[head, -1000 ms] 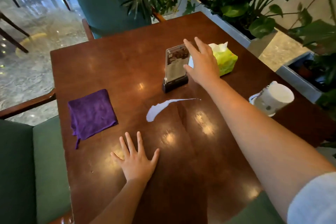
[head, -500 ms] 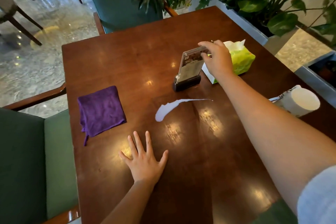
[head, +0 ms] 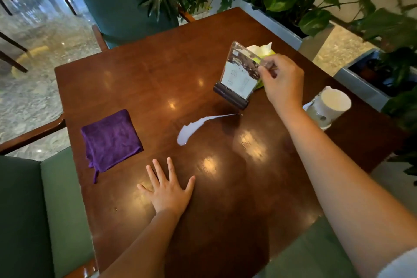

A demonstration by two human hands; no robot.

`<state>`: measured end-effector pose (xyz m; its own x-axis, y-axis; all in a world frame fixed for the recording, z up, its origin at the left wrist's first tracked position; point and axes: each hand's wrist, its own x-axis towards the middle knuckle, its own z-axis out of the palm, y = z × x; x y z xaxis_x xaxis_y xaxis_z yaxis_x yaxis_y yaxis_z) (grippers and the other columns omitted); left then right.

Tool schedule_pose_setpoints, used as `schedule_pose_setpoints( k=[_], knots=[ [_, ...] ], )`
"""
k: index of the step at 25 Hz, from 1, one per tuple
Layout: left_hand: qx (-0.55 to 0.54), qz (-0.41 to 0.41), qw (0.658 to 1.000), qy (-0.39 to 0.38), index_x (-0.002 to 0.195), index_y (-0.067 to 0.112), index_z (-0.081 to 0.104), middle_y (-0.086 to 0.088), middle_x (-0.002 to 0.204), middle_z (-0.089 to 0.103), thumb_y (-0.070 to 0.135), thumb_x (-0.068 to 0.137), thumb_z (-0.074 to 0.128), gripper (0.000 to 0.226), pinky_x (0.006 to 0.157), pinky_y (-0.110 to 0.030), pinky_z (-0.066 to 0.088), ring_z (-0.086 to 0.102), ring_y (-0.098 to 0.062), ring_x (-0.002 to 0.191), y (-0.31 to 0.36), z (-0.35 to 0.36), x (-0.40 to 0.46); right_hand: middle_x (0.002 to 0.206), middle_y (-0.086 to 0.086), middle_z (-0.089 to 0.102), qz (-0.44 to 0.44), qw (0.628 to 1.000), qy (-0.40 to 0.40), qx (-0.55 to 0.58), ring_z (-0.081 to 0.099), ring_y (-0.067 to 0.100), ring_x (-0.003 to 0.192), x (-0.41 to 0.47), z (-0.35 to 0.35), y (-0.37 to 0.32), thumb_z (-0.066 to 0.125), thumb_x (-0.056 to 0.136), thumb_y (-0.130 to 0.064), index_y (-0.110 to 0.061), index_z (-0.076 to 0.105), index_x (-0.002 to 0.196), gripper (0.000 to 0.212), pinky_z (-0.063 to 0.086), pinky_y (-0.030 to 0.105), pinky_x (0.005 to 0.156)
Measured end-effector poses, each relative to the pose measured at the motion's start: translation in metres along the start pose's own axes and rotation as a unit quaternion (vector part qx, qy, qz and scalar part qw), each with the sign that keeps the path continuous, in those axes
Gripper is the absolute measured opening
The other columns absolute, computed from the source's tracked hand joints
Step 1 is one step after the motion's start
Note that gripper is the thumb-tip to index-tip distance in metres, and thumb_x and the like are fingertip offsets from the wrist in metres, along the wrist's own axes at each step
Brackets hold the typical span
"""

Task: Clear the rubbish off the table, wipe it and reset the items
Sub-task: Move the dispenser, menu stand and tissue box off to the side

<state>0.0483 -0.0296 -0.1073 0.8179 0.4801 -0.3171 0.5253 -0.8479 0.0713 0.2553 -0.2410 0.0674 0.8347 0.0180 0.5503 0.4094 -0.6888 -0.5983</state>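
My right hand (head: 283, 83) had its grip pinched on the top edge of the menu stand (head: 239, 77), tilted and lifted off the tabletop (head: 135, 88) at two o'clock. My left hand (head: 168, 189) lay flat, fingers spread, at six — grip released. A white spill (head: 194, 127) sat at centre, the purple cloth (head: 111, 140) at nine, a tipped cup (head: 328, 106) at three.

The glossy dark brown wooden table (head: 140, 88) carries a folded purple microfibre cloth (head: 111, 140) at nine o'clock, a white streak of spilled liquid (head: 191, 130) at its centre, a tipped white paper cup (head: 328, 106) at three, and a left hand (head: 169, 192) flat at six.
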Motion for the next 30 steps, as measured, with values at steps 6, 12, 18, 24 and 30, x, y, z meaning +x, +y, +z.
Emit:
schedule_pose_setpoints(
  k=[6, 12, 18, 24, 30],
  knots=[
    [-0.047, -0.009, 0.999, 0.009, 0.148, 0.028, -0.003, -0.01, 0.157, -0.01, 0.074, 0.08, 0.029, 0.088, 0.105, -0.067, 0.003, -0.015, -0.026, 0.142, 0.003, -0.001, -0.001, 0.078, -0.007, 0.06, 0.111, 0.993, -0.05, 0.007, 0.058, 0.011, 0.077, -0.042, -0.101, 0.028, 0.066, 0.08, -0.01, -0.015, 0.066, 0.082, 0.005, 0.05, 0.031, 0.071],
    [-0.063, -0.009, 0.998, 0.017, 0.148, 0.029, -0.001, -0.008, 0.157, -0.009, 0.076, 0.079, 0.029, 0.089, 0.106, -0.066, 0.0, -0.015, -0.024, 0.142, 0.0, 0.001, -0.001, 0.086, 0.002, 0.064, 0.159, 0.981, -0.09, -0.058, 0.057, 0.015, 0.084, -0.078, -0.144, 0.07, 0.069, 0.08, -0.008, -0.008, 0.068, 0.087, 0.007, 0.05, 0.038, 0.081],
    [-0.068, -0.013, 0.997, 0.021, 0.147, 0.03, -0.001, -0.007, 0.157, -0.009, 0.077, 0.078, 0.029, 0.089, 0.106, -0.065, 0.0, -0.014, -0.023, 0.142, -0.001, 0.003, -0.001, 0.086, 0.001, 0.062, 0.144, 0.985, -0.062, -0.071, 0.056, 0.015, 0.086, -0.076, -0.146, 0.075, 0.066, 0.082, -0.007, -0.008, 0.067, 0.086, 0.005, 0.05, 0.035, 0.08],
    [-0.071, -0.01, 0.997, 0.028, 0.148, 0.03, 0.0, -0.007, 0.157, -0.008, 0.077, 0.078, 0.029, 0.089, 0.107, -0.065, 0.0, -0.013, -0.023, 0.142, -0.001, 0.002, -0.002, 0.091, 0.004, 0.064, 0.161, 0.979, -0.086, -0.086, 0.059, 0.018, 0.092, -0.077, -0.146, 0.081, 0.067, 0.082, -0.009, -0.012, 0.069, 0.093, 0.011, 0.051, 0.035, 0.085],
    [-0.066, 0.002, 0.997, 0.034, 0.148, 0.031, 0.001, -0.011, 0.157, -0.007, 0.069, 0.084, 0.029, 0.079, 0.106, -0.066, 0.0, -0.014, -0.027, 0.142, 0.005, 0.004, -0.008, 0.096, 0.004, 0.064, 0.193, 0.978, -0.052, -0.056, 0.059, 0.019, 0.094, -0.087, -0.142, 0.079, 0.067, 0.082, -0.009, -0.013, 0.066, 0.097, 0.016, 0.05, 0.025, 0.075]
  ],
)
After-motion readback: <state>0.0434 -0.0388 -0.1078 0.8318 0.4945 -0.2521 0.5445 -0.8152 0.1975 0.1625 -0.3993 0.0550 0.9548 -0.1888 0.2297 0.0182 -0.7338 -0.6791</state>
